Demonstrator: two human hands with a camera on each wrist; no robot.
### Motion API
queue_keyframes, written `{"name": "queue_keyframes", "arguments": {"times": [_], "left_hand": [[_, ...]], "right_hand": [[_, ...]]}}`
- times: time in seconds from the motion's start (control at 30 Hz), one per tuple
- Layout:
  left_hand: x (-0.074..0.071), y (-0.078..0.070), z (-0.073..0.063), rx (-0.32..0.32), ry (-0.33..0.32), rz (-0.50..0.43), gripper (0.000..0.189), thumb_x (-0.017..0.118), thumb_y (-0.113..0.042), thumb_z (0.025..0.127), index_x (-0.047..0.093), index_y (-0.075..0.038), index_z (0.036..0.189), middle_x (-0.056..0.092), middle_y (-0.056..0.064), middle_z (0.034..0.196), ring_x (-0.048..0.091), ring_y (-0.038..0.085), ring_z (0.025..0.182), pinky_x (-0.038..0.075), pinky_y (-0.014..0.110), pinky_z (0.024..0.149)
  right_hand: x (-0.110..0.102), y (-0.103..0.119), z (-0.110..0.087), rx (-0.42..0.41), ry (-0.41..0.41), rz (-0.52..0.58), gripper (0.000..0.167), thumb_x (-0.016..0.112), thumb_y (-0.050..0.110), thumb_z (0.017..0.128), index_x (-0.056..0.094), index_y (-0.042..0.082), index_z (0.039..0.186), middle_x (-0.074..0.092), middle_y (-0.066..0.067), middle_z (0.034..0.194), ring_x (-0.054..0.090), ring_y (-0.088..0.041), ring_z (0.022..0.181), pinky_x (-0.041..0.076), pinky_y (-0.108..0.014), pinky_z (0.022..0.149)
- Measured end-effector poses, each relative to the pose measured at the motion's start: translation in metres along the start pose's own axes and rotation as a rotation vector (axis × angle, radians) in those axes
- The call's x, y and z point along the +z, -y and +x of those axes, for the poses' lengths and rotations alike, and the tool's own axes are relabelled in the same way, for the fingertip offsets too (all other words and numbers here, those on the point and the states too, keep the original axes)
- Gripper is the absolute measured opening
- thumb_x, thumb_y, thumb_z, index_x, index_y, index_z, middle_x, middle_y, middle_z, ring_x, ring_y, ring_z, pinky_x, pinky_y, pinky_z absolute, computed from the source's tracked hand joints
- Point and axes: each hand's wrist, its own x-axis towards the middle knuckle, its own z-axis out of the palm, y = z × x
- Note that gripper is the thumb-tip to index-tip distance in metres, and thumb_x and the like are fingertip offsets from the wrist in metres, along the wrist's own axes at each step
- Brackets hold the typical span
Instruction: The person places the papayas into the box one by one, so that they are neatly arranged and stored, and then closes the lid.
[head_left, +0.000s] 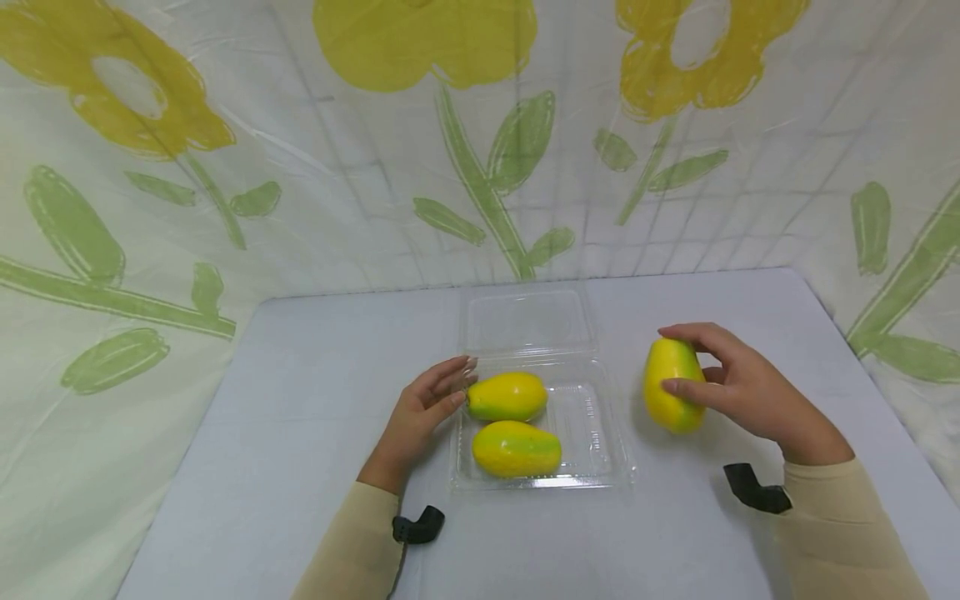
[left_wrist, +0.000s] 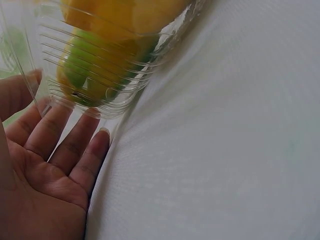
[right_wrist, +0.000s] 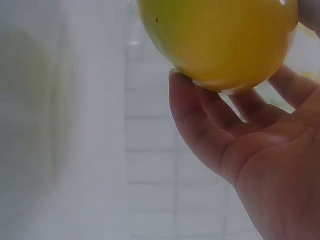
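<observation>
In the head view, my right hand [head_left: 738, 383] grips a yellow-green papaya [head_left: 671, 385] between thumb and fingers, to the right of a clear plastic clamshell box [head_left: 588, 425]. The right wrist view shows my fingertips [right_wrist: 182, 92] against the underside of that papaya [right_wrist: 220, 40]. Two more papayas lie one behind the other in the box's left half, the far one [head_left: 508, 396] and the near one [head_left: 517, 450]. At the box's left side is my left hand [head_left: 420, 412], its fingers extended. The left wrist view has its fingertips touching the ribbed wall [left_wrist: 105, 75].
The box's clear lid [head_left: 528, 321] lies folded back toward the rear of the white-covered table [head_left: 300, 467]. Behind the table hangs a curtain [head_left: 360, 183] printed with yellow flowers. A black wrist mount [head_left: 420, 525] is on each sleeve.
</observation>
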Motion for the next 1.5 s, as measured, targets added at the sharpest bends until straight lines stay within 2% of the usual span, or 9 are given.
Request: {"name": "queue_keyframes", "arguments": {"times": [0.07, 0.13, 0.33, 0.6, 0.8, 0.97, 1.13, 1.5], "left_hand": [[0.000, 0.000, 0.000, -0.004, -0.001, -0.002, 0.053, 0.066, -0.013, 0.110, 0.054, -0.017, 0.161, 0.058, 0.003, 0.159, 0.058, 0.027, 0.142, 0.042, 0.036, 0.118], [0.000, 0.000, 0.000, -0.005, -0.002, 0.000, 0.053, 0.066, -0.013, 0.110, 0.054, -0.017, 0.161, 0.058, 0.002, 0.159, 0.058, 0.027, 0.142, 0.042, 0.036, 0.118], [0.000, 0.000, 0.000, 0.007, 0.004, -0.006, 0.053, 0.065, -0.012, 0.110, 0.053, -0.015, 0.161, 0.057, 0.004, 0.159, 0.058, 0.029, 0.142, 0.042, 0.037, 0.118], [0.000, 0.001, 0.000, -0.009, 0.001, -0.001, 0.052, 0.066, -0.017, 0.111, 0.054, -0.019, 0.161, 0.059, 0.000, 0.159, 0.059, 0.025, 0.141, 0.042, 0.038, 0.119], [0.000, 0.000, -0.001, 0.002, 0.005, -0.005, 0.053, 0.065, -0.013, 0.111, 0.053, -0.016, 0.162, 0.057, 0.005, 0.160, 0.058, 0.029, 0.142, 0.042, 0.038, 0.119], [0.000, -0.001, -0.001, 0.000, 0.005, 0.003, 0.053, 0.065, -0.013, 0.110, 0.053, -0.016, 0.162, 0.057, 0.004, 0.159, 0.058, 0.028, 0.142, 0.042, 0.037, 0.119], [-0.001, -0.001, 0.000, -0.001, 0.006, -0.006, 0.052, 0.065, -0.012, 0.111, 0.053, -0.016, 0.162, 0.057, 0.004, 0.160, 0.058, 0.028, 0.142, 0.042, 0.037, 0.119], [-0.001, 0.003, 0.001, 0.019, 0.005, -0.035, 0.051, 0.064, -0.009, 0.111, 0.053, -0.012, 0.161, 0.057, 0.007, 0.159, 0.057, 0.031, 0.143, 0.042, 0.035, 0.118]], "right_hand": [[0.001, 0.003, 0.000, -0.027, -0.011, -0.007, 0.062, 0.084, 0.002, 0.096, 0.059, 0.012, 0.152, 0.054, -0.007, 0.150, 0.051, -0.018, 0.122, 0.058, -0.019, 0.084], [0.003, 0.006, 0.001, -0.052, -0.014, -0.008, 0.062, 0.084, 0.001, 0.095, 0.060, 0.012, 0.152, 0.055, -0.008, 0.149, 0.050, -0.018, 0.123, 0.056, -0.018, 0.086], [0.006, 0.019, 0.002, -0.101, -0.002, -0.005, 0.064, 0.084, -0.001, 0.094, 0.060, 0.014, 0.151, 0.055, -0.008, 0.148, 0.052, -0.018, 0.122, 0.056, -0.019, 0.089], [0.015, 0.032, 0.002, -0.174, 0.022, -0.003, 0.067, 0.085, -0.003, 0.091, 0.060, 0.012, 0.151, 0.056, -0.003, 0.148, 0.056, -0.014, 0.122, 0.057, -0.021, 0.091], [0.024, 0.037, 0.004, -0.194, 0.049, -0.003, 0.066, 0.086, 0.000, 0.092, 0.060, 0.013, 0.151, 0.056, -0.001, 0.149, 0.056, -0.013, 0.124, 0.057, -0.025, 0.092], [0.032, 0.039, 0.007, -0.217, 0.074, -0.006, 0.067, 0.087, 0.002, 0.092, 0.060, 0.017, 0.151, 0.056, 0.001, 0.149, 0.057, -0.014, 0.123, 0.058, -0.029, 0.091], [0.040, 0.042, 0.009, -0.231, 0.107, 0.009, 0.065, 0.087, 0.005, 0.092, 0.060, 0.014, 0.151, 0.057, -0.001, 0.149, 0.058, -0.015, 0.123, 0.059, -0.033, 0.090], [0.060, 0.046, 0.012, -0.192, 0.163, -0.015, 0.059, 0.086, 0.019, 0.097, 0.059, 0.024, 0.149, 0.056, 0.003, 0.150, 0.055, -0.018, 0.129, 0.058, -0.049, 0.093]]}}
